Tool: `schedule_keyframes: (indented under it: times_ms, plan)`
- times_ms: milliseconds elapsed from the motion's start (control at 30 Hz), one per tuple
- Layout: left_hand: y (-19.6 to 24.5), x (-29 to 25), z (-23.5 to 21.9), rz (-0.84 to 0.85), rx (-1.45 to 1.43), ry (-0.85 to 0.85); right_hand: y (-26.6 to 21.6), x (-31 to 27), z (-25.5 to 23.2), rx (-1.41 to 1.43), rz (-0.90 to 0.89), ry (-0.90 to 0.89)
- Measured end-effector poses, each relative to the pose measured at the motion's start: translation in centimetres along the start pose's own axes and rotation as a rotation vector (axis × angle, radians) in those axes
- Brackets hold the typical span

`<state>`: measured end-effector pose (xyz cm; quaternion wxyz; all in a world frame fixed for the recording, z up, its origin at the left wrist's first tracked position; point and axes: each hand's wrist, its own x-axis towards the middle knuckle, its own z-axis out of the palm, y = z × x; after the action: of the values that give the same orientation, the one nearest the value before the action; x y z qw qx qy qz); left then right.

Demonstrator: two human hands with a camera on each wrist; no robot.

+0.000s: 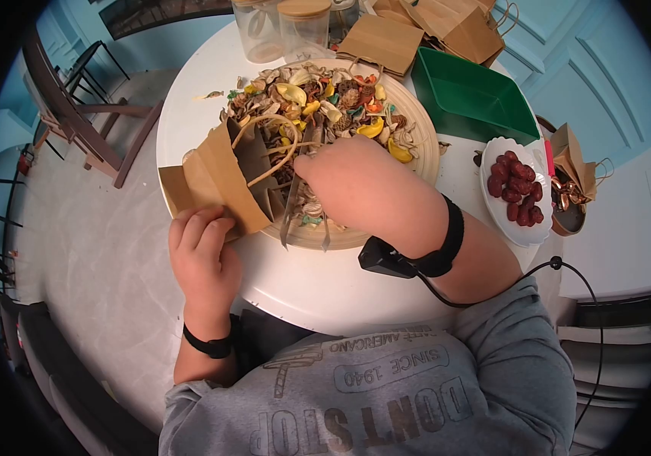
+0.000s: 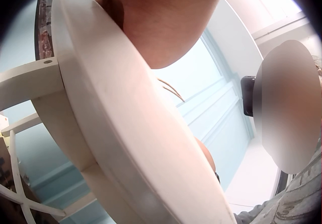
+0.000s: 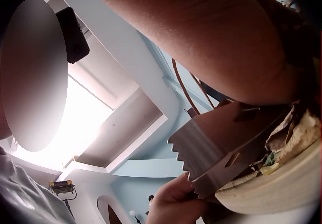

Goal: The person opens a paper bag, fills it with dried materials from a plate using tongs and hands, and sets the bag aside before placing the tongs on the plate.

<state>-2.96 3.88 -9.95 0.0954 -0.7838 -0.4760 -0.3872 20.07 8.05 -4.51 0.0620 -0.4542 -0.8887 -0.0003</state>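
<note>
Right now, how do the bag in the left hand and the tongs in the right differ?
The bag is brown paper; the tongs are shiny grey metal. The bag is broad and boxy, while the tongs are slim with toothed ends. Both are held: the bag by the left hand, the tongs by the right hand.

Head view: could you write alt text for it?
A person's left hand holds an open brown paper bag tipped toward a round tray of dried flowers and pine cones, while the right hand grips metal tongs near the bag's mouth. A green bin and white dish of red dates sit nearby.
</note>
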Motion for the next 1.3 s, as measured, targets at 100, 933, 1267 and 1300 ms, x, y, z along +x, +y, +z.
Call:
schedule_keyframes:
  times_ms: [100, 933, 1267, 1300]
  plan:
    - [0.04, 0.02, -0.01, -0.001, -0.004, 0.0, -0.04, 0.01, -0.26, 0.016, 0.018, -0.043]
    - [-0.46, -0.41, 0.57, -0.005, -0.007, 0.024, 0.22, 0.06, 0.07, 0.05, 0.002, -0.006]
    - [-0.46, -0.49, 0.58, -0.012, -0.018, 0.019, 0.3, 0.13, 0.34, 0.014, -0.017, 0.003]
    - [-0.43, -0.49, 0.56, -0.012, -0.014, 0.018, 0.25, 0.23, 0.31, 0.013, -0.017, 0.002]
